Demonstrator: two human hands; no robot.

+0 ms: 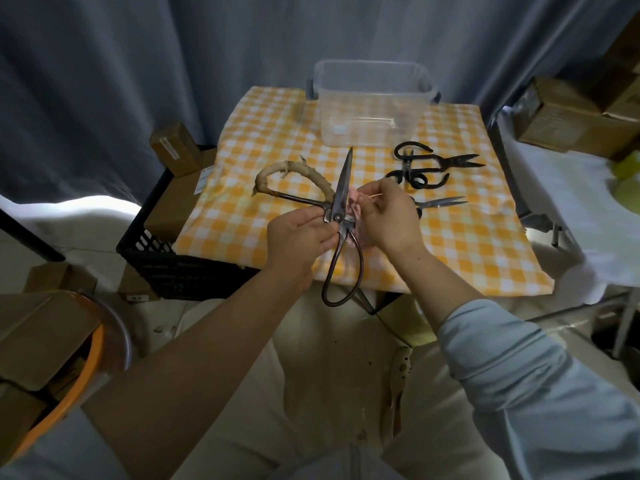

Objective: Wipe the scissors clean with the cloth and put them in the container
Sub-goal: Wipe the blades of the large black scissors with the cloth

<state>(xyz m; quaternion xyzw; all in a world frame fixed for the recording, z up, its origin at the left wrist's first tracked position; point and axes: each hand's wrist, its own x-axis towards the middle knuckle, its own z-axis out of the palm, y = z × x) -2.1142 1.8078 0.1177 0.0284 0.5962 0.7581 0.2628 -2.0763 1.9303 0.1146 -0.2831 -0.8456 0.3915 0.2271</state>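
Head view: left hand (pixel 298 233) pinches the big scissors (pixel 341 188) at their pivot, above the table's (pixel 467 244) near edge. Right hand (pixel 388 213) grips the pink cloth (pixel 355 211) against them. Wiping looks underway; the far container (pixel 370 102) holds no scissors, and other scissors (pixel 426 166) wait at right.

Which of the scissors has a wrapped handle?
The large scissors gripped by the left hand: one loop is bound in beige wrapping. The black scissors lying further right show bare handles.

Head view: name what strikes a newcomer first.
The large scissors at centre, gripped near the pivot by the left hand, while the right hand pinches a pink cloth against them. Behind, a clear container stands on the checked tablecloth; smaller dark scissors lie to the right.
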